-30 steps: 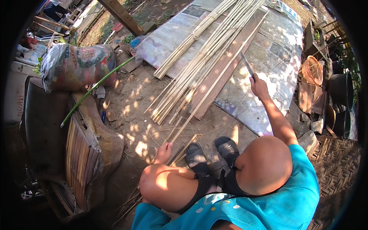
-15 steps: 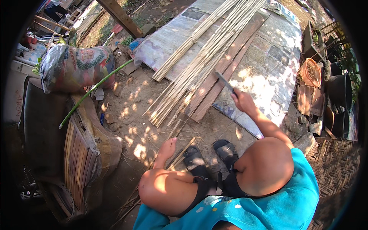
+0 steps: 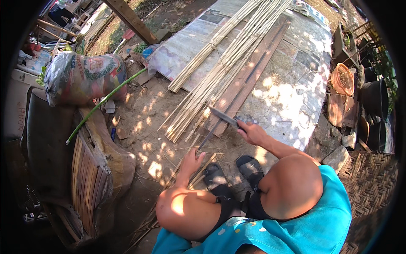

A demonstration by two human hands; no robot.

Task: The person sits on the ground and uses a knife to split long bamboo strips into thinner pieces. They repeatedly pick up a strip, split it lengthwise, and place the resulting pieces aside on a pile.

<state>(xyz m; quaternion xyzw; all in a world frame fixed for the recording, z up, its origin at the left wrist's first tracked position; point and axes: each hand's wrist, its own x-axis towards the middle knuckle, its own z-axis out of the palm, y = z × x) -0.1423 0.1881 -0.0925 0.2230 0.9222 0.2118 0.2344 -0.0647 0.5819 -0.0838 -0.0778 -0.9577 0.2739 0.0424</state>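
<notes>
My right hand [image 3: 253, 133] is closed around the handle of a knife [image 3: 223, 116]. Its grey blade points up and left, over the near end of a brown wooden plank [image 3: 230, 101]. Closed fingers of my left hand [image 3: 191, 163] grip the near end of a thin dark strip [image 3: 206, 140]. The strip runs forward from that hand to the plank and passes under or beside the blade; which of the two, I cannot tell. Long pale split sticks [image 3: 224, 63] lie in a bundle to the left of the plank.
Pale sheeting [image 3: 292, 89] lies beneath the plank and sticks. A green stalk [image 3: 105, 97] leans by a stuffed sack [image 3: 91, 72] at left, above stacked slats [image 3: 86, 182]. On the right are an orange basket [image 3: 342, 79], black pots [image 3: 374, 99] and a woven mat [image 3: 368, 186].
My right hand has brought the knife down and left, toward the near end of the plank. My left hand has shifted slightly right, still gripping the strip.
</notes>
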